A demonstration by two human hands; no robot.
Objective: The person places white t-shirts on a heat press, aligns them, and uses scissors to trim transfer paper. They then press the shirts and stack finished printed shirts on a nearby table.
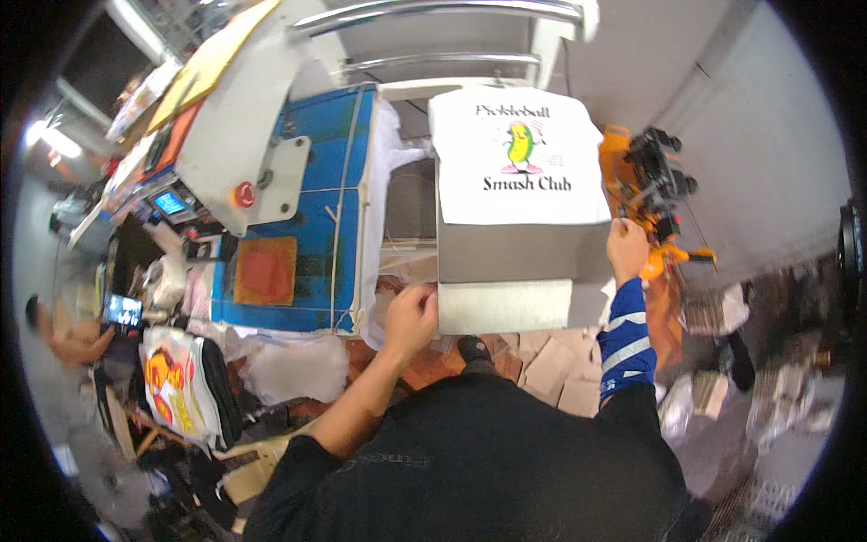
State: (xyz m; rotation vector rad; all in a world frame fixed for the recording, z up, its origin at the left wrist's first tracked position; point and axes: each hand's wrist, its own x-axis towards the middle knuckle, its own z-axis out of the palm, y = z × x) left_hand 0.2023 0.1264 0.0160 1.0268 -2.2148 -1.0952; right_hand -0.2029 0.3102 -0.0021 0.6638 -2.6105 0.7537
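A white T-shirt (461, 200) with a green cartoon pickle and black lettering lies spread on a flat grey board (524, 253). Below the grey part is a pale, off-white section (506, 305). My left hand (413, 318) is at the board's near left edge, fingers curled in; what they hold, if anything, is hidden. At the shirt's lower right corner, my right hand (627, 250) has its fingers pinched together by the board's right edge. Whether cloth is between them cannot be made out. A blue sleeve with pale stripes covers my right forearm.
Left stands a heat-press machine with a blue bed (348, 181), a red button (244, 194) and a small screen (169, 202). An orange pad (265, 271) lies on the bed. Orange-and-black equipment (664, 172) stands right. Cardboard pieces (553, 369) cover the floor below. Another person (77, 343) is far left.
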